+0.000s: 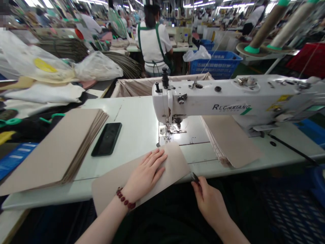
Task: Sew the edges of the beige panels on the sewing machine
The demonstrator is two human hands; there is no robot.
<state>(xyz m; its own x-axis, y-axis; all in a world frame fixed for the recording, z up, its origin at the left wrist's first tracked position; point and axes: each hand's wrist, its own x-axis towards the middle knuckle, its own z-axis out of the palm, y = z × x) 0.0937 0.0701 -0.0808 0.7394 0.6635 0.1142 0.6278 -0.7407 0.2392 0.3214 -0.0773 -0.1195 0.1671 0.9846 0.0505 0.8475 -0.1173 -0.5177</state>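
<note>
Fingers of the left hand (154, 162) lie spread and released on a beige panel (175, 166) at lower middle of the frame, the panel partly resting on the counter (132, 115). Fingers of the right hand (200, 187) pinch small dark snips (195, 178) just beside the panel's right corner. Further left sit a stack of beige panels (50, 156) and a black smartphone (106, 139). A second stack (228, 142) lies under the white sewing machine (203, 101) at right.
</note>
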